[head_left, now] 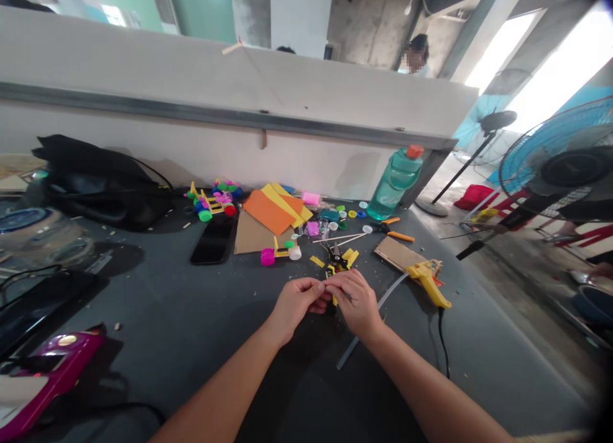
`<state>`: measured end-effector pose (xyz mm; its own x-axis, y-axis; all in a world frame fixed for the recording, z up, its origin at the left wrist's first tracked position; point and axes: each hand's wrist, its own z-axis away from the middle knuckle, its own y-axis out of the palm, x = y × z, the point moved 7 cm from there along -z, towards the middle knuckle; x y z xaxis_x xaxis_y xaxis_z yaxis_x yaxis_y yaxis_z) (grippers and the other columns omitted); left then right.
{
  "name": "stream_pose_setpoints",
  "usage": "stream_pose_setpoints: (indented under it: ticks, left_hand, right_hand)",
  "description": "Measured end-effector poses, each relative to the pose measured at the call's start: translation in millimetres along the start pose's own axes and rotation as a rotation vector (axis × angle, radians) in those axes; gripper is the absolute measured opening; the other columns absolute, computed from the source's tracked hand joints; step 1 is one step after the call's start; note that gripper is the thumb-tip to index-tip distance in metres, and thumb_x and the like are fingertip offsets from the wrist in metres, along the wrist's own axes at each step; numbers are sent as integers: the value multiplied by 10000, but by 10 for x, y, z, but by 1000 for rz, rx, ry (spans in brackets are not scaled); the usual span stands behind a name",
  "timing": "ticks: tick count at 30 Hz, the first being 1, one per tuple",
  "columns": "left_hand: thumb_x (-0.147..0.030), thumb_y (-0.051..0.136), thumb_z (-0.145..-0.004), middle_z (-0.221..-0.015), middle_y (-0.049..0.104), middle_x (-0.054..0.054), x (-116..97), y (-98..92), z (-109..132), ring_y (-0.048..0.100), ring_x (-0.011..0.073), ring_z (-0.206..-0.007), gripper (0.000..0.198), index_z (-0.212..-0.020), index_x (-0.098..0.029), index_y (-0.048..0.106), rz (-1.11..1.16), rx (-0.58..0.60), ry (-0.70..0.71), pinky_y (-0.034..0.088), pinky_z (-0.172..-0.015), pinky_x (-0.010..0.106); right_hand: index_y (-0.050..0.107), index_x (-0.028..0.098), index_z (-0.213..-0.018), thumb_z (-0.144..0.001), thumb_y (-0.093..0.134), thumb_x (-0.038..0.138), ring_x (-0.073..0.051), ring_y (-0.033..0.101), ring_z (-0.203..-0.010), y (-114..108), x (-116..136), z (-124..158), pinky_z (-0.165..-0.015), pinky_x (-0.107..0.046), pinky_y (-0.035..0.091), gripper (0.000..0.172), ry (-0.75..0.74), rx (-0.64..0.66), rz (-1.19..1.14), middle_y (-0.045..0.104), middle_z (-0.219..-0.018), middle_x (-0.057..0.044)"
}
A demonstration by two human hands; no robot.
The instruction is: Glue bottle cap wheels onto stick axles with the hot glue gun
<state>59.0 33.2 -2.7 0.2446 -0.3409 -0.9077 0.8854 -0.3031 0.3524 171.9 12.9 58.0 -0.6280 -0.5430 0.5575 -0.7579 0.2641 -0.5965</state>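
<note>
My left hand [295,307] and my right hand [354,302] meet above the dark grey table, their fingers pinched together on a small yellow piece [334,299], which is mostly hidden. A dark tip shows by my right fingers. Just beyond them lie black-handled scissors [335,255] and yellow foam scraps [351,258]. A yellow hot glue gun [428,282] rests to the right of my right hand, with a long clear glue stick [371,322] passing under that wrist. A small toy cart with a pink wheel [280,254] stands further ahead.
A water bottle [393,182], a phone [214,240], orange foam on cardboard [267,212], bottle caps and orange-handled pliers [389,230] lie ahead. A black bag [100,184] and a magenta appliance [52,379] sit left. A low wall backs the table; fans stand right.
</note>
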Motion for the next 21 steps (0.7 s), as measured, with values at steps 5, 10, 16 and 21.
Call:
stream_pose_setpoints:
  ticks: [5, 10, 16, 21]
  left_hand:
    - [-423, 620, -748, -610, 594, 9, -1, -62, -34, 545, 93, -525, 310, -682, -120, 611, -56, -61, 37, 472, -549, 229]
    - [-478, 582, -762, -599, 600, 15, -34, -39, -32, 544, 101, -516, 374, -679, -116, 632, -162, -47, 120, 464, -526, 227]
    - [-437, 630, -734, -591, 582, -5, -20, 3, -13, 546, 96, -545, 313, -706, -125, 644, -76, 12, 60, 473, -560, 223]
    - [-448, 651, -705, -482, 526, -27, -101, -38, -1, 479, 79, -466, 353, -566, -127, 602, -186, -49, 112, 420, -491, 196]
  right_hand:
    - [659, 242, -1022, -857, 528, 213, -182, 609, -845, 52, -7, 8, -792, -344, 466, 212, -29, 33, -13, 692, -906, -45]
    - [684, 227, -791, -777, 643, 246, -184, 608, -748, 29, -45, 6, -769, -350, 464, 47, 26, -3, -16, 689, -759, -26]
    - [661, 224, -780, -741, 671, 244, -179, 596, -732, 23, -43, 15, -764, -343, 464, 45, 53, -14, 5, 666, -775, -20]
    - [661, 234, -938, -736, 677, 261, -201, 593, -822, 80, 1, 19, -746, -345, 483, 205, 25, 41, -11, 674, -881, -46]
